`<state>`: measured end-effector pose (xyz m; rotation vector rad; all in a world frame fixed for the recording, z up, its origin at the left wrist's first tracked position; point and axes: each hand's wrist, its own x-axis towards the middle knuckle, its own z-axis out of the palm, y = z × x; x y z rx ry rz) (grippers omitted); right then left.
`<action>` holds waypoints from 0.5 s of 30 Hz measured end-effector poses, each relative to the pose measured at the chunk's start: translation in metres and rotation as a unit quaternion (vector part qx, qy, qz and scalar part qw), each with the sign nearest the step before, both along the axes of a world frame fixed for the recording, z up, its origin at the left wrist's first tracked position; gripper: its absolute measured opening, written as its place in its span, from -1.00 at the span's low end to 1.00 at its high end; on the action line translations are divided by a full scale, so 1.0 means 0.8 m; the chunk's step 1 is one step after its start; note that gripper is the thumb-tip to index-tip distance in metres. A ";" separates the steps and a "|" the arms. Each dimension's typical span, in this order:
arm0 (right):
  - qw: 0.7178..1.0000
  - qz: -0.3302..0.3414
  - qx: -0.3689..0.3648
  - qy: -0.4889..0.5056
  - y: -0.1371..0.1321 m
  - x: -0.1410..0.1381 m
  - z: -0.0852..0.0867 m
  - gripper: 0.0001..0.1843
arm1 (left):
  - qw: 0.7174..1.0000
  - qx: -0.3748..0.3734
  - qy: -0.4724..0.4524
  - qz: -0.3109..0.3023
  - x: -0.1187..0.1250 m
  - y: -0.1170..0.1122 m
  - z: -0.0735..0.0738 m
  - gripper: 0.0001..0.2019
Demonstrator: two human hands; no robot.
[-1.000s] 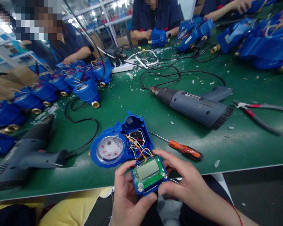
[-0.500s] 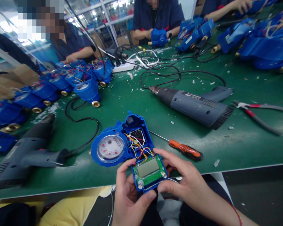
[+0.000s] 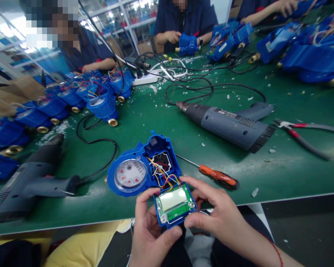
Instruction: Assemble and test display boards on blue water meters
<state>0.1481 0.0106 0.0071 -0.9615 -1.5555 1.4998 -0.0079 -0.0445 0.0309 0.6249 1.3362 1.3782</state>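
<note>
Circuit board (image 3: 174, 209) in a blue frame is held above the counter's near edge, gripped by the left hand (image 3: 151, 230) and right hand (image 3: 214, 213). Compared with half a second earlier, its display (image 3: 173, 198) tilts differently and looks paler with glare. Coloured wires (image 3: 163, 172) run to the open blue water meter (image 3: 130, 174) on the counter (image 3: 295, 178), just left of the orange-handled screwdriver (image 3: 218, 175).

A green-topped workbench (image 3: 269, 178) carries two heat guns (image 3: 228, 128), red-handled pliers (image 3: 300, 134), an orange-handled screwdriver (image 3: 218, 175), a power strip (image 3: 144, 79), an opened water meter (image 3: 129, 175), more blue water meters (image 3: 101, 106) and scattered white scraps (image 3: 156, 89).
</note>
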 end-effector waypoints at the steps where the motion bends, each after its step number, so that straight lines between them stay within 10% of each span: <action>1: 1.000 0.002 -0.005 0.002 0.000 0.000 0.000 -0.18 | 1.000 -0.001 0.002 -0.001 0.000 0.000 0.001 -0.22; 15: 0.998 -0.024 0.063 0.004 -0.004 0.004 -0.010 -0.32 | 0.999 0.011 -0.011 -0.031 -0.005 0.000 0.001 -0.28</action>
